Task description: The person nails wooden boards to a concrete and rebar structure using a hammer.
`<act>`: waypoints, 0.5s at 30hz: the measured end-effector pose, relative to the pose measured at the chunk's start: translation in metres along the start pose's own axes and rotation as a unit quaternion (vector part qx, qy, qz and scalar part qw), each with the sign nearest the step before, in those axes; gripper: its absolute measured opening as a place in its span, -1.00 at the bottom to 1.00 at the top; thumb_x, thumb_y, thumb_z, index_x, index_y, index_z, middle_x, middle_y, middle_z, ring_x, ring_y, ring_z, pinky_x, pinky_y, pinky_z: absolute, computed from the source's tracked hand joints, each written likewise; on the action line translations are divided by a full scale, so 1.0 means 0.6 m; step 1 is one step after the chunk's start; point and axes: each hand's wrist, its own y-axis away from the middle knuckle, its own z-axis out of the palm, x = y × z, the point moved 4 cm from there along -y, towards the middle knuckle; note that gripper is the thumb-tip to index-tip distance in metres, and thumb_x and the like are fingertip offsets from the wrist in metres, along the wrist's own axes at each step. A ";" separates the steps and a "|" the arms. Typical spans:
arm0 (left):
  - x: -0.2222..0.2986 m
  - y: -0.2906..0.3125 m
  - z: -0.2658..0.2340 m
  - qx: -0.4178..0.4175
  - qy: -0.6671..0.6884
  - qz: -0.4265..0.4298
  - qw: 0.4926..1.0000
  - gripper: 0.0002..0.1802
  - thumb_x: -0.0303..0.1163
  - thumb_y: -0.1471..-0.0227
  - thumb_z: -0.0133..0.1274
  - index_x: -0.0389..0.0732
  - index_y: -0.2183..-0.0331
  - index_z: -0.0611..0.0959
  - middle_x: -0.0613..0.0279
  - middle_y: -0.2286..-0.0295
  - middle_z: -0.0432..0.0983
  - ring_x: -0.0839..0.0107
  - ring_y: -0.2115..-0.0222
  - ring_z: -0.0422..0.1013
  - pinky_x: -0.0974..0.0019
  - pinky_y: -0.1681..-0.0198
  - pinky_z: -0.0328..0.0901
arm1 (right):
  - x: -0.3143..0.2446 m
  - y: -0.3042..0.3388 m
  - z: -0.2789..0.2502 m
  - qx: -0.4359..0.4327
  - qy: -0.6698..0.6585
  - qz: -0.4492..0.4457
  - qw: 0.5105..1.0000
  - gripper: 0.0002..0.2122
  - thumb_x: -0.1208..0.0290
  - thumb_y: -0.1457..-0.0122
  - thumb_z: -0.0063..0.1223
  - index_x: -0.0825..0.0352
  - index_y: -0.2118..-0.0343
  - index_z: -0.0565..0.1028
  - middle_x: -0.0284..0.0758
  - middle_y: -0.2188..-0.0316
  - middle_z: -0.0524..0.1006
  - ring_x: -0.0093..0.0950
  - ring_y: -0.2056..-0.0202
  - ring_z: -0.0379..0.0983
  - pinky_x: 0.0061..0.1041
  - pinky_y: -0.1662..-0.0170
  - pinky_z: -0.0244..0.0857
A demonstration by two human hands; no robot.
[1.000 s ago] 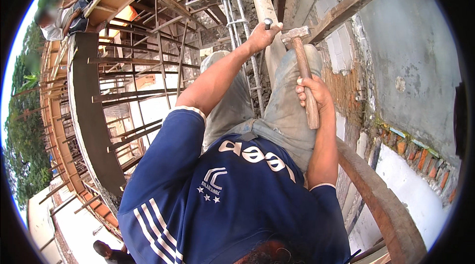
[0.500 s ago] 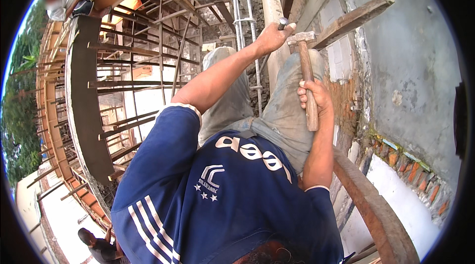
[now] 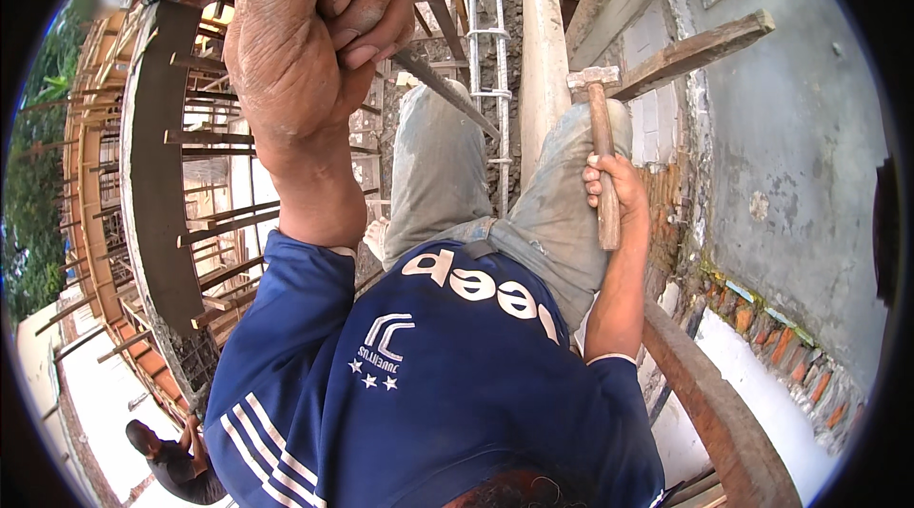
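Observation:
My left hand (image 3: 324,51) is raised close to the view at the upper left, fingers wrapped round a long dark steel chisel (image 3: 447,94). The chisel slants down to the right, its thin end above the gap between my knees, near the rebar cage (image 3: 488,32). A dark thick end sticks out beyond the fist at the top left. Lower and to the right, my right hand (image 3: 619,186) grips the wooden handle of a hammer (image 3: 600,122). The metal hammer head points away from me, over my right knee, apart from the chisel.
A pale timber board (image 3: 541,51) runs beside the rebar. At the right, a wooden beam (image 3: 690,56) juts toward a grey plastered wall (image 3: 790,156). Another timber (image 3: 709,394) lies beside my right elbow. Scaffold poles and two other people, one a seated person (image 3: 171,460), are at the left.
My left hand has moved up and left from near the hammer head, closer to the view, taking the chisel along. My right hand and the hammer have hardly moved.

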 end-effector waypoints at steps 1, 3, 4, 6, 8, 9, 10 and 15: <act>-0.007 0.006 -0.013 0.017 -0.020 0.002 1.000 -0.40 0.14 -0.30 -0.34 -0.06 0.64 0.23 0.48 0.76 0.00 0.61 0.77 -0.11 0.47 0.70 -0.08 | 0.000 -0.001 0.003 -0.001 0.004 0.002 1.000 -0.90 0.41 -0.13 0.05 0.26 0.36 0.39 -0.43 0.61 0.43 -0.65 0.69 0.35 -0.56 0.70 0.29; -0.057 0.018 -0.024 0.055 -0.072 -0.018 0.996 -0.41 0.08 -0.31 -0.27 -0.06 0.66 0.23 0.45 0.76 0.03 0.61 0.76 -0.05 0.47 0.68 -0.07 | -0.004 -0.003 0.008 0.005 0.010 -0.003 1.000 -0.90 0.41 -0.13 0.05 0.26 0.36 0.39 -0.43 0.61 0.43 -0.65 0.69 0.35 -0.56 0.70 0.29; -0.089 0.023 -0.029 0.049 -0.111 -0.025 0.992 -0.42 0.05 -0.31 -0.24 -0.06 0.66 0.23 0.43 0.76 0.04 0.60 0.75 -0.03 0.47 0.68 -0.06 | -0.006 0.002 0.008 0.017 0.011 -0.007 1.000 -0.90 0.40 -0.13 0.05 0.26 0.36 0.40 -0.43 0.61 0.43 -0.65 0.69 0.35 -0.56 0.70 0.30; -0.165 0.036 -0.034 0.071 -0.119 -0.055 0.989 -0.44 -0.04 -0.31 -0.17 -0.09 0.68 0.26 0.41 0.76 0.07 0.60 0.74 0.00 0.46 0.68 -0.07 | -0.005 0.010 0.013 0.025 0.014 -0.010 1.000 -0.90 0.40 -0.13 0.06 0.27 0.37 0.40 -0.43 0.61 0.44 -0.65 0.68 0.35 -0.56 0.69 0.30; -0.252 0.048 -0.040 0.048 -0.140 -0.100 0.984 -0.47 -0.09 -0.29 -0.11 -0.10 0.68 0.29 0.44 0.74 0.09 0.61 0.70 0.01 0.44 0.64 -0.03 | -0.009 0.015 0.012 0.032 0.018 -0.021 0.999 -0.90 0.40 -0.12 0.06 0.28 0.38 0.41 -0.42 0.61 0.44 -0.65 0.68 0.35 -0.56 0.69 0.31; -0.292 0.059 -0.046 0.046 -0.150 -0.139 0.978 -0.48 -0.11 -0.28 -0.07 -0.09 0.68 0.31 0.45 0.73 0.10 0.61 0.69 0.02 0.44 0.61 -0.02 | -0.006 0.008 0.013 0.011 0.005 -0.014 1.000 -0.89 0.40 -0.12 0.07 0.29 0.38 0.41 -0.42 0.61 0.44 -0.65 0.68 0.36 -0.56 0.69 0.32; -0.332 0.072 -0.056 0.042 -0.155 -0.178 0.971 -0.49 -0.13 -0.27 -0.04 -0.09 0.68 0.33 0.47 0.73 0.12 0.62 0.67 0.03 0.43 0.58 0.00 | -0.005 0.009 0.015 0.012 0.004 -0.012 1.000 -0.89 0.41 -0.12 0.07 0.29 0.38 0.41 -0.42 0.61 0.44 -0.65 0.68 0.36 -0.56 0.69 0.32; -0.476 0.127 -0.110 -0.023 -0.211 -0.273 0.938 -0.54 -0.10 -0.19 0.07 -0.20 0.62 0.48 0.54 0.68 0.20 0.65 0.60 0.07 0.39 0.55 0.02 | -0.001 0.006 0.007 0.013 -0.005 -0.016 1.000 -0.89 0.41 -0.11 0.07 0.30 0.37 0.40 -0.41 0.61 0.45 -0.65 0.68 0.36 -0.56 0.69 0.32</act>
